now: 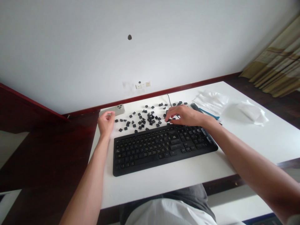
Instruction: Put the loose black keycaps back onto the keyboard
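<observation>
From the head camera, my only view, I have the keyboard [164,148] flat on the white table [168,181], long side facing the body and turned slightly, presumably so both hands reach over it easily. Loose caps [153,122] lie scattered just behind it, some heaped, most apart; spread like that, they look easy to single out. My right hand [184,115] arches over their right end, fingers bent down and thumb near the forefinger, a narrow gap at most; I can't tell whether a cap is between them. My left hand [106,122] sits at the table's left edge by the phone [118,110], fingers curled in towards the thumb; whether it pinches anything I can't make out. The blue tool [209,114] and clear plastic [212,100] lie off to the right, probably to leave room around the caps. The keyboard is black with rounded corners, patchy on top: many positions show small pale-edged squares, which I read as bare sockets, while others, mostly around the right-hand block, look smooth and dark, as if capped. The caps are black too, small and squarish, lying at all angles.
</observation>
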### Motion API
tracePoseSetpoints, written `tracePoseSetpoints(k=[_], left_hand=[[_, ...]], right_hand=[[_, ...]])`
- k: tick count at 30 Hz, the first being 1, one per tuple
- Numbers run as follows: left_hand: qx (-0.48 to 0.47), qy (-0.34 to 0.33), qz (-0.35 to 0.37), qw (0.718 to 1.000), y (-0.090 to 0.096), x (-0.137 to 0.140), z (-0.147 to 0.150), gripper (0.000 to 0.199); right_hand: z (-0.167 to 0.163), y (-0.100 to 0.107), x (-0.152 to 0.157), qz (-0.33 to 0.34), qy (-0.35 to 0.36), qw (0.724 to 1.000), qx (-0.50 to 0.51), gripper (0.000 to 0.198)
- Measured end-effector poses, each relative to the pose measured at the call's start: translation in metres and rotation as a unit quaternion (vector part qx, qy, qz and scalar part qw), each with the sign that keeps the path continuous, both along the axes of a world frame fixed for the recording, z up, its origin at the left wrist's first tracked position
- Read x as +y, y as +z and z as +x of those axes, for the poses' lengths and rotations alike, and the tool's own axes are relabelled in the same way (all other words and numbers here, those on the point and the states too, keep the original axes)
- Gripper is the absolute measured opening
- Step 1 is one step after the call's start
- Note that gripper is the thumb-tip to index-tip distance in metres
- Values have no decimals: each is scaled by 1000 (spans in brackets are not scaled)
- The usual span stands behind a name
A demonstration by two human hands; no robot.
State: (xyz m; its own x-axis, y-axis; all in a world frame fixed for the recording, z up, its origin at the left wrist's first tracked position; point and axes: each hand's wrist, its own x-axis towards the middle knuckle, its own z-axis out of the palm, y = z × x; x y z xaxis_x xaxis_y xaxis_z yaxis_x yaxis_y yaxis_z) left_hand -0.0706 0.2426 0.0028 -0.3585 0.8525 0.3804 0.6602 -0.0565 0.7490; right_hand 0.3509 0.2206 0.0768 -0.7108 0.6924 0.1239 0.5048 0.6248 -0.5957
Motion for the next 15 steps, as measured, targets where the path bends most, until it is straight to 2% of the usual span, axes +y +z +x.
tracePoseSetpoints(k=[8, 12, 15], left_hand=[[3, 2, -2, 1000, -1, 0, 1, 33], [10, -1, -3, 1000, -2, 1, -1, 35], [13, 0, 4, 1000, -1, 1, 0, 34]], right_hand=[[-1, -14, 4, -19, 9, 1000, 15, 28], [0, -20, 8, 1, -56, 998, -7, 22], [0, -23, 10, -16, -112, 994, -1, 18]])
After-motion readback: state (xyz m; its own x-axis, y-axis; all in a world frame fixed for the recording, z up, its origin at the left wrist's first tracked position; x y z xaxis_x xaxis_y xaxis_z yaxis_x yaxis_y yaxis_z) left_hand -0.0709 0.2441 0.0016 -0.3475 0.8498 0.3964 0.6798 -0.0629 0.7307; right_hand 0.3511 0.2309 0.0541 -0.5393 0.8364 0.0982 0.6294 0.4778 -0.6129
